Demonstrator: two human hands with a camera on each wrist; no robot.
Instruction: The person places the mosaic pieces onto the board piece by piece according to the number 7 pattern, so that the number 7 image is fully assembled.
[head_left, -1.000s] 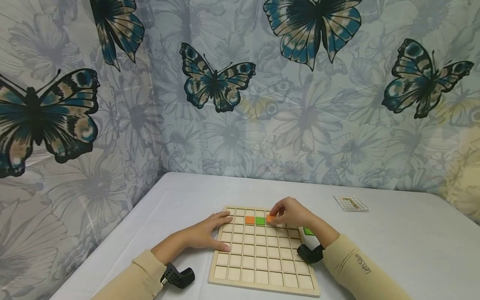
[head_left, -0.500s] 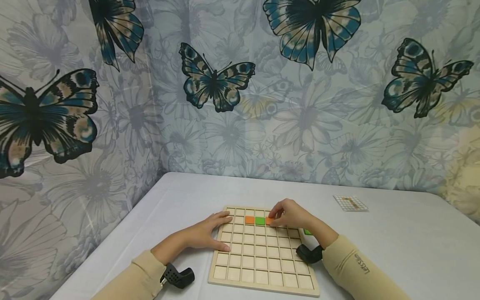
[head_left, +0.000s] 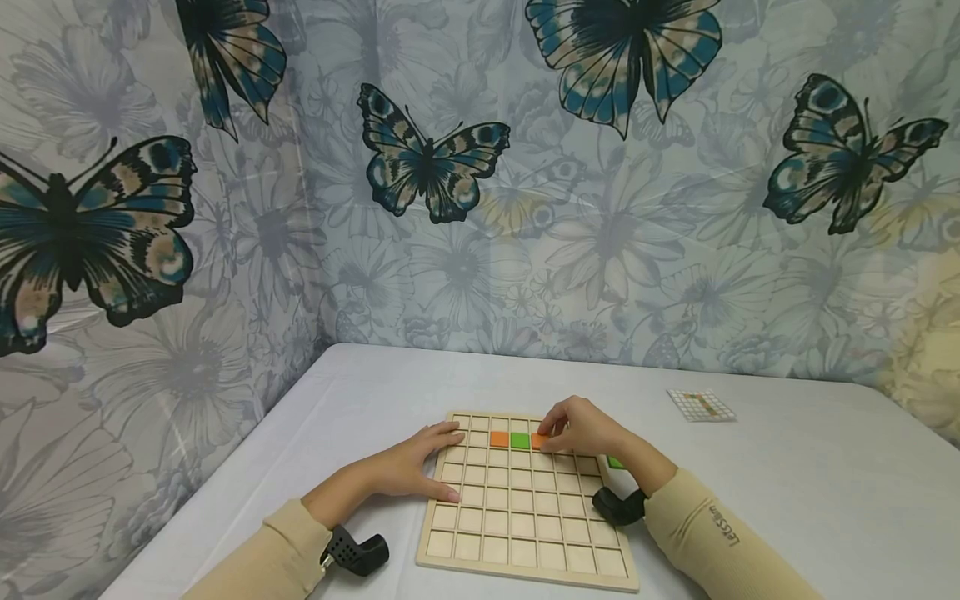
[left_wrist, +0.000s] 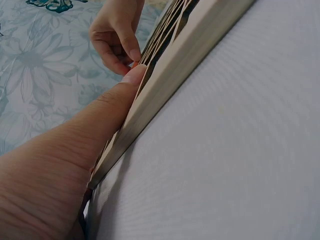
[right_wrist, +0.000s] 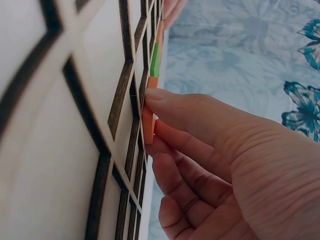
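Observation:
A wooden grid board lies on the white table. My left hand rests on its left edge with fingers and thumb spread, the thumb along the rim in the left wrist view. My right hand pinches an orange square tile between thumb and forefinger at a cell in the second row from the far side. Directly left of it in that row sit a green tile and another orange tile. The fingertips partly cover the pinched tile in the head view.
A green piece lies just off the board's right edge, partly hidden by my right forearm. Farther back on the right is a small card printed with a grid pattern. A butterfly-patterned cloth hangs behind the table.
Over the past second my right hand has shifted very slightly left and the orange tile has come down closer to line with the green one. The left hand stays put.

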